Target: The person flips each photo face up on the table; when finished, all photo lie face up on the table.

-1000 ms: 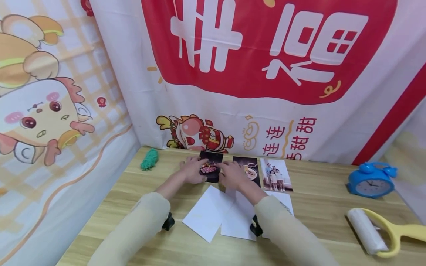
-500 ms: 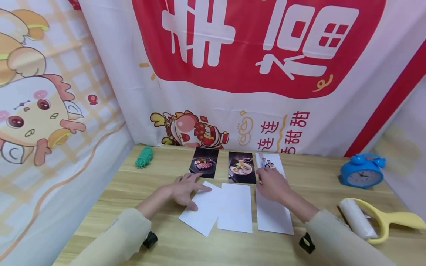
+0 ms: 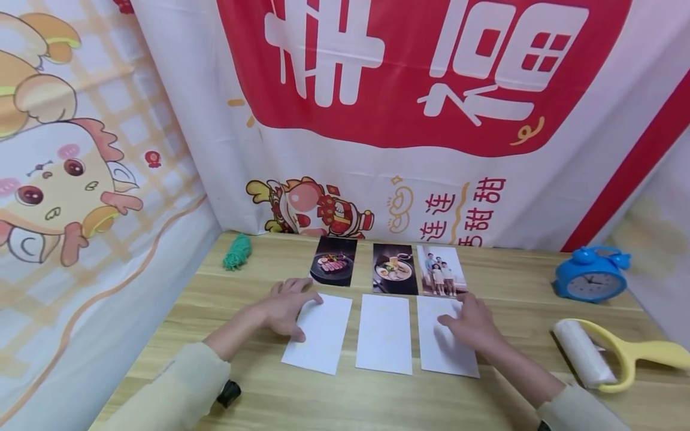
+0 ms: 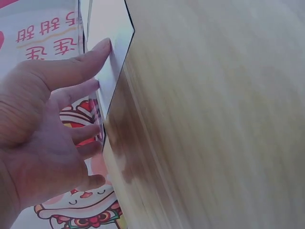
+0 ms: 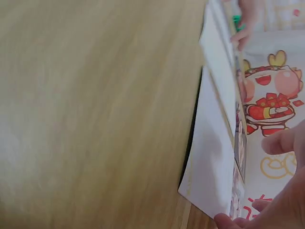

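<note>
Three blank white cards lie in a row on the wooden table: a slightly slanted left card [image 3: 327,338], a middle card [image 3: 384,334] and a right card [image 3: 439,356]. Behind them are a photo of sliced meat [image 3: 332,261], a noodle bowl photo [image 3: 395,269] and a family photo [image 3: 443,272]. My left hand [image 3: 287,309] has its fingers spread, thumb and fingertips on the left card's outer edge. Over the outer edge of the right card is my right hand [image 3: 475,323], thumb apart from the fingers; the right wrist view shows fingertips [image 5: 223,220] at the card's corner.
A green bundle of string [image 3: 237,251] lies at the back left. To the right stand a blue alarm clock [image 3: 592,281] and, nearer, a lint roller with a yellow handle [image 3: 584,353]. A printed cloth [image 3: 323,161] hangs behind the table.
My hands have drawn back from the photos to the white cards. The left card has turned straighter and parted from the middle one. My right hand has uncovered the family photo.
</note>
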A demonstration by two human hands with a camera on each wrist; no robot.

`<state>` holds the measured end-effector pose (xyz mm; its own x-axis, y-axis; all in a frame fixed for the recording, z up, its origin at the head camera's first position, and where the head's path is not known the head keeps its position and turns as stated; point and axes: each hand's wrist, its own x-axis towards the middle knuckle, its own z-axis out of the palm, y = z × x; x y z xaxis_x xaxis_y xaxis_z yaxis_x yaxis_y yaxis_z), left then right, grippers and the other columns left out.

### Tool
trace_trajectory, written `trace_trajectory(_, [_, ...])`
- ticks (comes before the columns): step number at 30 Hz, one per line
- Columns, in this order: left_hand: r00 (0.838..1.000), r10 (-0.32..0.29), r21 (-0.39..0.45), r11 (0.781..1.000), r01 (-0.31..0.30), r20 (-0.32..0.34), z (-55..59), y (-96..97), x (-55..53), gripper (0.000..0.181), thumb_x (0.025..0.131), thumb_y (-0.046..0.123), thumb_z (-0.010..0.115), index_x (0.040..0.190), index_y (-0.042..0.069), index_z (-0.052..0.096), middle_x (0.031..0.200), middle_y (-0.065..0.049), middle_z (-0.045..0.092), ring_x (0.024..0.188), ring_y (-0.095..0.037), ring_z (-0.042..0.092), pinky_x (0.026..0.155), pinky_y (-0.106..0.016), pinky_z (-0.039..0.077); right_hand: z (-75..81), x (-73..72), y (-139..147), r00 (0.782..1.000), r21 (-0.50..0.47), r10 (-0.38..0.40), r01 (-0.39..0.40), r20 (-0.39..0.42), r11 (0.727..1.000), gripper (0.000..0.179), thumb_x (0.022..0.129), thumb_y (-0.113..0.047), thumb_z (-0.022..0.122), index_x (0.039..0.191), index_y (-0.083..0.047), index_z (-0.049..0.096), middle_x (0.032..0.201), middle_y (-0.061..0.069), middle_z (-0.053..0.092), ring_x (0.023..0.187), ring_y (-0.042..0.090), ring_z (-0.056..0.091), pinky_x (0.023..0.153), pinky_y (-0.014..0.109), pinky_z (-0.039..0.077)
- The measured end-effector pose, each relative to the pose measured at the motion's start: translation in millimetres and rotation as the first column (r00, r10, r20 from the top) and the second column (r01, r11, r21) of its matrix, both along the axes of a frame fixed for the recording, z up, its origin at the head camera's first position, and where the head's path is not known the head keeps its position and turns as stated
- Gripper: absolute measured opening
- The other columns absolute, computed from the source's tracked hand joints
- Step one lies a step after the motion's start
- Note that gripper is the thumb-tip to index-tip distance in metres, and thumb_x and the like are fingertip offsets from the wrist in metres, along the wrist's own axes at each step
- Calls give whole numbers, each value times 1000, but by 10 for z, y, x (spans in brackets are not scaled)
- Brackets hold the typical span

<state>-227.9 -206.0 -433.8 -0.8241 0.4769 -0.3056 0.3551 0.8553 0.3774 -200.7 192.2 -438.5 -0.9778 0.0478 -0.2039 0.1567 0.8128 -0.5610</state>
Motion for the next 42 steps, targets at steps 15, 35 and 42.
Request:
trace_trajectory(15, [981, -157, -2, 987, 158, -115, 18, 851, -119, 100, 85, 53, 80, 164, 20, 29, 175, -15, 20, 163, -41, 17, 128, -74, 3, 221, 84, 339, 929, -541, -103, 294, 354, 788, 70, 107, -30, 47, 156, 6, 13, 157, 32, 24, 137, 47, 34, 92, 41, 58])
trace_trajectory(35, [894, -428, -285, 880, 379, -133, -41, 2138, 93, 78, 90, 60, 71, 158, 37, 40, 175, -3, 25, 163, -26, 25, 132, -64, 14, 196, 197, 655, 897, -703, -30, 365, 440, 611, 64, 112, -30, 26, 162, 4, 7, 169, 36, 10, 155, 53, 23, 109, 60, 53])
trace_trajectory(42, [895, -422, -278, 886, 372, -146, -32, 2214, 93, 76, 89, 59, 74, 156, 37, 44, 173, -1, 30, 161, -24, 30, 133, -62, 16, 219, 188, 656, 900, -716, -17, 358, 435, 599, 65, 112, -30, 25, 163, 4, 4, 169, 35, 9, 155, 53, 23, 114, 64, 48])
